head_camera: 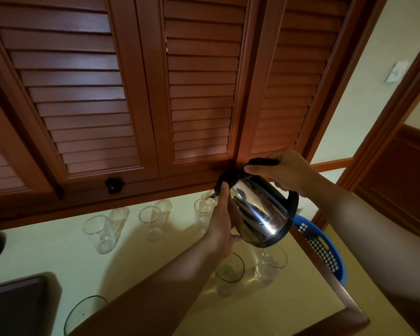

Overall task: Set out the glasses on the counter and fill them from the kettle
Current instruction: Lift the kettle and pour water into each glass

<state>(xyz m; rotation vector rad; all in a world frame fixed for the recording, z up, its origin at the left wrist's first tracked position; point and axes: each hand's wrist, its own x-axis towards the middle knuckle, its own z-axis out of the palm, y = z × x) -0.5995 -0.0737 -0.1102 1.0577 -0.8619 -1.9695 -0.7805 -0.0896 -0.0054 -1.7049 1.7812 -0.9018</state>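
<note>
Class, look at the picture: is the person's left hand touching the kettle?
Touching. The head view shows the left hand pressed flat against the shiny side of the kettle, fingers reaching up beside the spout, with no gap between them.

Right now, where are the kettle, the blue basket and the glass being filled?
kettle (260, 212): head view, on its shiny steel body.
blue basket (325, 251): head view, on its perforated rim.
glass being filled (202, 209): head view, on its clear wall.

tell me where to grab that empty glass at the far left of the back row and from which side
Take the glass around its side wall, about midway up, coming from the near side. It stands upright with its mouth open on top, another glass sits close behind it, and the counter in front is free, so a hand wraps round it easily there.
</note>
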